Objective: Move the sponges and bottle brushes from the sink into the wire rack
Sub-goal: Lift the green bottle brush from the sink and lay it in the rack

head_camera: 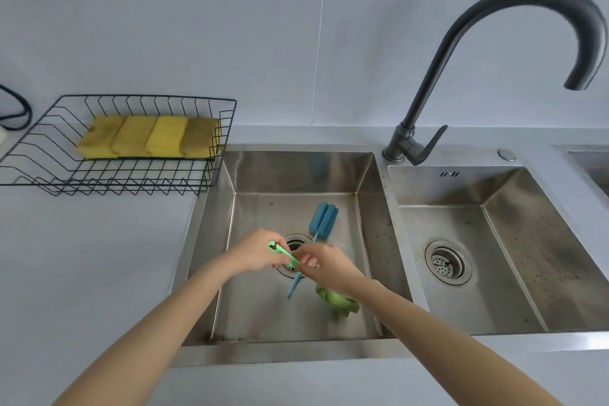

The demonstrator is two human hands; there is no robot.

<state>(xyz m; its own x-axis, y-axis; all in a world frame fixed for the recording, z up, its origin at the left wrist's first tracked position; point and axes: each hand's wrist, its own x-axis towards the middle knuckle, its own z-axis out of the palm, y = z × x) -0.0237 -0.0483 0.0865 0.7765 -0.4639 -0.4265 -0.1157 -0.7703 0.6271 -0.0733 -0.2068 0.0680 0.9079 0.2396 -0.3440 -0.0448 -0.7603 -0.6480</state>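
Over the left sink basin (pixel 296 171), both hands hold a green bottle brush (pixel 339 301). My left hand (pixel 255 252) grips its handle end, which sticks out to the upper left. My right hand (pixel 326 265) pinches the handle further along, and the green sponge head hangs below my right wrist. A blue bottle brush (pixel 323 217) lies on the basin floor, head towards the back, handle running under my hands past the drain (pixel 295 245). The black wire rack (pixel 211 175) on the counter at left holds several yellow sponges (pixel 150 137) in a row.
A dark curved faucet (pixel 435 76) rises behind the divider between the basins. The right basin (pixel 514 201) holds only its drain strainer. A black cable (pixel 19 112) lies at the far left by the rack. White wall behind.
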